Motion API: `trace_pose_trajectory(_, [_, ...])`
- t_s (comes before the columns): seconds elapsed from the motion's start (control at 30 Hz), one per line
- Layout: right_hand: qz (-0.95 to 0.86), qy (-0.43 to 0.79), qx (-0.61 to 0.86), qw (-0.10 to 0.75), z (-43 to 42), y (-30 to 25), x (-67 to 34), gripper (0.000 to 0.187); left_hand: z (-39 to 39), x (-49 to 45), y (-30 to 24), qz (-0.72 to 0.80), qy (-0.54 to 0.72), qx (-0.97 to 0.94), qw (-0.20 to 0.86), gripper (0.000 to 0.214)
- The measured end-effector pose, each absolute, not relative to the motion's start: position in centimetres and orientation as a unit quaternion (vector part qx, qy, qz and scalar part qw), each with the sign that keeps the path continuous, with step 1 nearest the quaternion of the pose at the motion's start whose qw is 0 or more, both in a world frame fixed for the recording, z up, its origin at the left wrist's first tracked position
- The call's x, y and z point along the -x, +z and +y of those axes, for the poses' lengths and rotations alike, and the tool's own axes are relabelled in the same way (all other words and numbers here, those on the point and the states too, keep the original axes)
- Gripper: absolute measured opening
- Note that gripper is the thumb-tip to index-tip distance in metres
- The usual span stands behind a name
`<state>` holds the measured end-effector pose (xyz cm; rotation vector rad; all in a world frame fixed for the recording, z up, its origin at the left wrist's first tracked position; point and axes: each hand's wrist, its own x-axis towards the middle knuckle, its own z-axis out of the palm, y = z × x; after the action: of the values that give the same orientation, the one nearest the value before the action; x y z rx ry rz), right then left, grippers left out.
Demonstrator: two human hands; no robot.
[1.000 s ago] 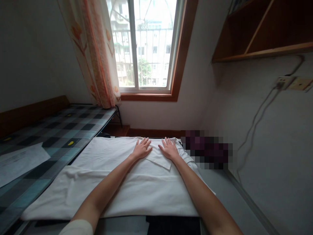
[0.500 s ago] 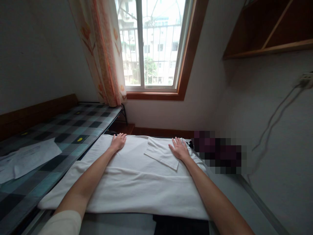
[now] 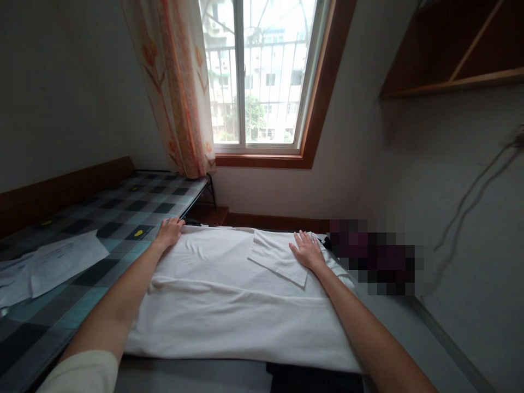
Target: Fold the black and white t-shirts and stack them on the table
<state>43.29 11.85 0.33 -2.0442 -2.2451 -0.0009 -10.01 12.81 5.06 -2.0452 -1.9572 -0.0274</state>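
A white T-shirt (image 3: pixel 229 316) lies spread across the surface in front of me, one sleeve (image 3: pixel 278 254) folded inward over its body. My left hand (image 3: pixel 170 232) is at the shirt's far left corner, its fingers bent over the edge of the cloth and closed on it; small creases run from there. My left forearm covers much of the shirt's left side. On the right, my right hand (image 3: pixel 308 252) rests flat with fingers spread, on the cloth by the sleeve's outer end.
A checked mattress (image 3: pixel 164 192) on a metal frame stands to the left, with white papers (image 3: pixel 67 262) on it. Dark cloth (image 3: pixel 315 379) pokes out below the shirt's near edge. A blurred-out dark item (image 3: pixel 372 259) sits at the right by the wall. Ahead is a curtained window (image 3: pixel 268 82).
My left hand has moved left from the shirt's top to its far left corner. Cloth that lay left of my left arm no longer shows there. My right hand stays on the shirt.
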Motion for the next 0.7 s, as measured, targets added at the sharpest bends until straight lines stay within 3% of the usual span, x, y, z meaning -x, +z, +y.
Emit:
trace_pose_trajectory(0.13, [-0.738,-0.004,0.674,0.047,11.8,0.4,-43.3,0.064,12.9,10.7,6.1,-0.659,-0.004,0.737,0.15,0.021])
trace_pose_trajectory(0.47, [-0.736,0.004,0.675,0.053,11.6,0.8,-43.1,0.064,11.7,15.4,8.0,-0.68,0.044,0.727,0.086,0.011])
trace_pose_trajectory(0.57, [-0.735,0.003,0.676,0.051,11.7,0.7,-43.2,0.064,11.5,16.4,8.9,-0.666,-0.016,0.742,0.079,0.011])
trace_pose_trajectory(0.7, [-0.735,0.005,0.676,0.046,11.7,0.7,-43.2,0.064,11.4,17.6,10.9,-0.685,-0.155,0.71,-0.046,0.027])
